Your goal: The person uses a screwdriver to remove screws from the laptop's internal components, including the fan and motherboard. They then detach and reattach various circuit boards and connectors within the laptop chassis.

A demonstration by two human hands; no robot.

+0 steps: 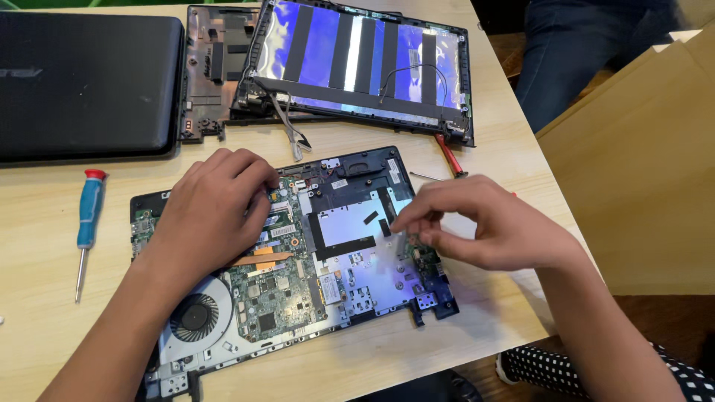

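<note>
The opened laptop base [357,246] lies near the front edge of the wooden table [45,350], its green board [279,286] and round fan [195,316] exposed. The left hand [212,212] rests palm down on the board's upper left part, fingers curled together with the tips pressing near the top edge of the board. The right hand [484,223] hovers over the base's right side, thumb and forefinger drawn together just above the silver plate; whether they pinch anything is too small to tell. A blue screwdriver [88,223] lies left of the base, well apart from it. Behind the base lie a dismantled screen panel [357,59], a red-handled tool [449,155], and a closed black laptop [82,82] at far left.
</note>
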